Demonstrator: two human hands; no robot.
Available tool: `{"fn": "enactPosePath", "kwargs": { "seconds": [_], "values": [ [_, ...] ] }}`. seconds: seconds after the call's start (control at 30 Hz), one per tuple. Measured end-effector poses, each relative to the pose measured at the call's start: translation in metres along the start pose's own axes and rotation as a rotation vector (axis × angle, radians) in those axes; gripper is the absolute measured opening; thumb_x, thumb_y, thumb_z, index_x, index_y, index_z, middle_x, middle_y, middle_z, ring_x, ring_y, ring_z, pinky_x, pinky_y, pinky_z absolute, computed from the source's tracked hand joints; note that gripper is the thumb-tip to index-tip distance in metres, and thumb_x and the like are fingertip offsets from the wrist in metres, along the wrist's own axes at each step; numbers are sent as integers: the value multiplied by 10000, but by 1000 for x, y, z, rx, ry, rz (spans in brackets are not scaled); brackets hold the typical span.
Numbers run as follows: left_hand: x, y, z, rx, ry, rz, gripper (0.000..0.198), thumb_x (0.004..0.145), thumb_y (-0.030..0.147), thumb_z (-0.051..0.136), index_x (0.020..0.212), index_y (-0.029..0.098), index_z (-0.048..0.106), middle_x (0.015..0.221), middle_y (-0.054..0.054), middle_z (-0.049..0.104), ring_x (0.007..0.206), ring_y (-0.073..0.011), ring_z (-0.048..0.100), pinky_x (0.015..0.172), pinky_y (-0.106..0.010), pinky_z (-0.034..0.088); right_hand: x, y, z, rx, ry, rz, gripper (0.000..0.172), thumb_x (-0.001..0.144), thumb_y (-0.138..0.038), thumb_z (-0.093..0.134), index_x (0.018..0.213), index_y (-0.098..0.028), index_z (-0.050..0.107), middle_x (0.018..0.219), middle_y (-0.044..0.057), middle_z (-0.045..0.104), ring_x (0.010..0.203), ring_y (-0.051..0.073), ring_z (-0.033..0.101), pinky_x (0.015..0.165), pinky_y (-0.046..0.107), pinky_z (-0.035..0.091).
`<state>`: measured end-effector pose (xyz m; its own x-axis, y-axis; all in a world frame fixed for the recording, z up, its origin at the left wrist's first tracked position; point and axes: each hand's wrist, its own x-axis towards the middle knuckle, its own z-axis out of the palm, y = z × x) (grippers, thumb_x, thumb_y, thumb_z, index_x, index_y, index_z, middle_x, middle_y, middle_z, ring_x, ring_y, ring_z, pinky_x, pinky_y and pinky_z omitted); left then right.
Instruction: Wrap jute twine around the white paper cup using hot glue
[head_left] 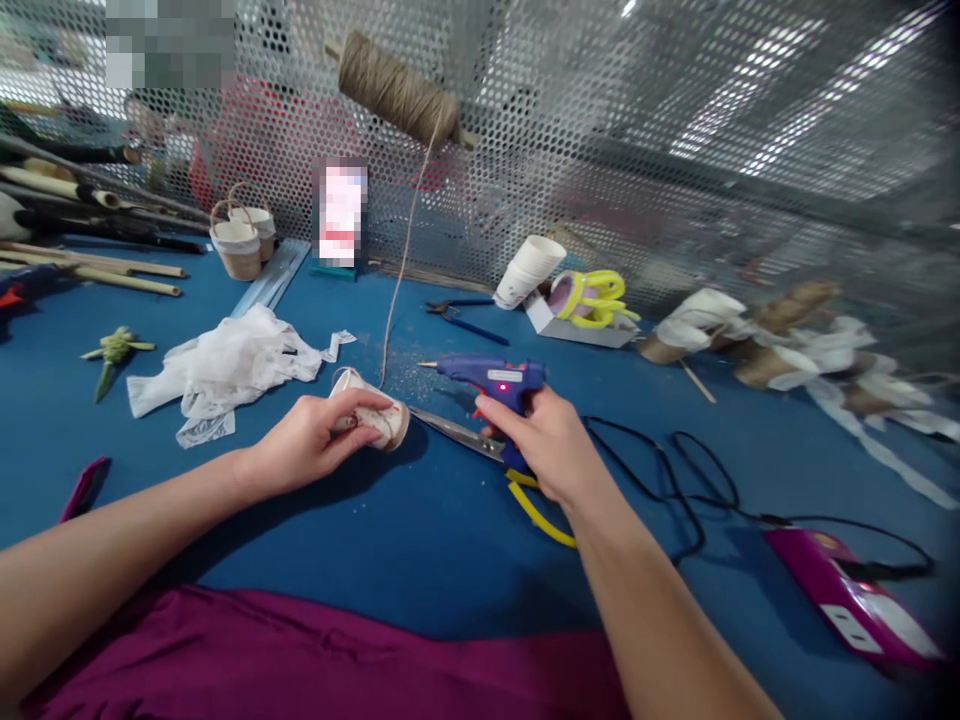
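My left hand (315, 440) is closed around a white paper cup (391, 425), which lies tilted on its side just over the table. Twine (406, 250) runs down from a large spool (394, 85) to the cup. In my right hand (551, 440) is a blue hot glue gun (487, 374), its small light glowing red and its nozzle pointing left above the table. Scissors (461, 435) with yellow handles lie beneath the glue gun, blades toward the cup. My fingers hide part of the cup and of the gun's grip.
White lace (240, 365) lies at left, near two small twine-trimmed baskets (238, 252). Pliers (469, 318), stacked paper cups (529, 270) and a box with yellow cord (592, 305) stand at the back. A black cable (660, 460) leads toward a purple power strip (855, 590). Ribbon rolls (697, 320) lie right.
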<state>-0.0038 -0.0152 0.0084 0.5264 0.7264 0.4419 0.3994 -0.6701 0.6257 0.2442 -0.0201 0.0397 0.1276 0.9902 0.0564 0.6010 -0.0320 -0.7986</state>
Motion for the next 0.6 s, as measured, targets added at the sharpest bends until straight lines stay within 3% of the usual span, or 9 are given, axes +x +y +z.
{"fn": "enactPosePath", "kwargs": {
  "seconds": [0.1, 0.23, 0.3, 0.37, 0.47, 0.53, 0.6],
  "values": [
    [-1, 0, 0, -6, 22, -17, 246, 863, 223, 489, 1080, 131, 563, 951, -80, 704, 707, -124, 670, 636, -191, 501, 17, 13, 1, -224, 140, 5, 325, 745, -447, 558, 845, -145, 622, 775, 105, 686, 718, 237, 640, 638, 339, 470],
    [-2, 3, 0, -14, 32, 4, 245, 863, 229, 496, 1083, 142, 561, 934, -64, 704, 668, -114, 667, 621, -185, 503, 34, 28, 3, -349, 162, 65, 279, 757, -423, 530, 644, -177, 595, 570, 95, 634, 635, 263, 630, 590, 354, 446],
    [-4, 6, 0, -1, 49, 53, 240, 865, 222, 496, 1082, 140, 556, 913, -65, 704, 670, -115, 669, 611, -184, 508, 38, 32, 4, -387, 180, 87, 259, 749, -411, 546, 635, -182, 588, 528, 84, 610, 619, 271, 628, 590, 366, 447],
    [-5, 9, 0, 27, 64, 144, 227, 874, 212, 492, 1079, 133, 549, 863, -67, 704, 666, -121, 669, 602, -189, 515, 40, 33, 3, -409, 216, 89, 221, 740, -377, 567, 710, -162, 606, 608, 114, 637, 690, 296, 635, 639, 403, 457],
    [-6, 14, 0, 119, 63, 328, 209, 899, 202, 466, 1081, 123, 532, 771, -61, 689, 628, -128, 646, 581, -212, 517, 33, 21, 4, -410, 261, 27, 243, 750, -320, 566, 864, -111, 618, 917, 207, 649, 955, 345, 584, 806, 487, 420],
    [-7, 18, 1, 194, 39, 425, 211, 916, 202, 436, 1092, 121, 520, 758, -70, 676, 629, -144, 629, 567, -239, 514, 22, 6, 7, -373, 216, -56, 276, 784, -351, 541, 901, -117, 629, 1039, 195, 624, 1048, 318, 542, 878, 473, 399],
    [-7, 21, 2, 241, 0, 487, 215, 926, 199, 408, 1096, 114, 510, 756, -79, 667, 627, -156, 614, 555, -262, 513, 7, -12, 13, -292, 61, -155, 329, 845, -435, 459, 865, -173, 658, 994, 101, 658, 970, 221, 592, 859, 366, 446]
  ]
}}
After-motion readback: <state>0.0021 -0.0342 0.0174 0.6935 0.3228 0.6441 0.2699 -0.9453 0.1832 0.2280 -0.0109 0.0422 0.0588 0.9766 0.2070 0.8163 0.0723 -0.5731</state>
